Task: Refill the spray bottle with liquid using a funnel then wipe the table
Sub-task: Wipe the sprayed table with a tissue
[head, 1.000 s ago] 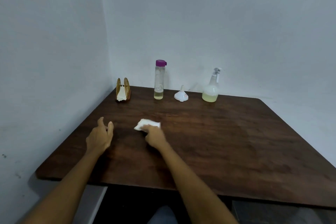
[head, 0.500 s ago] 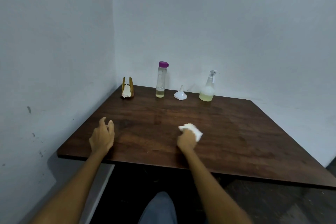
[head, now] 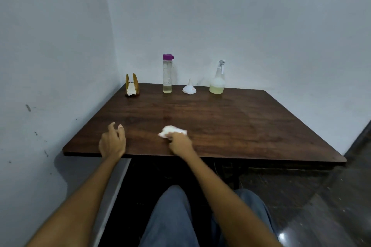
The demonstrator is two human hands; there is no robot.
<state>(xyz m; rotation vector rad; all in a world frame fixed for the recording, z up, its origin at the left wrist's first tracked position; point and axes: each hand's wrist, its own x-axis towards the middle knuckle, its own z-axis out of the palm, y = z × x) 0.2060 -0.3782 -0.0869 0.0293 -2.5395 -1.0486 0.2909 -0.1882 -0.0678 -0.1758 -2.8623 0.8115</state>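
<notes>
Head view, looking down at a dark wooden table set into a white corner. Your right hand presses a crumpled white tissue against the wood near the front edge, fingers curled over it. Half a second ago the tissue was further right; a second ago it was further left, so you are sweeping it back and forth. Your left hand rests at the front left edge as before, fingers loosely spread, holding nothing.

Along the back wall stand a napkin holder, a tall bottle with a purple cap, a white funnel upside down, and the spray bottle, nozzle on, with pale yellow liquid in its base. The refill looks finished; wiping appears under way.
</notes>
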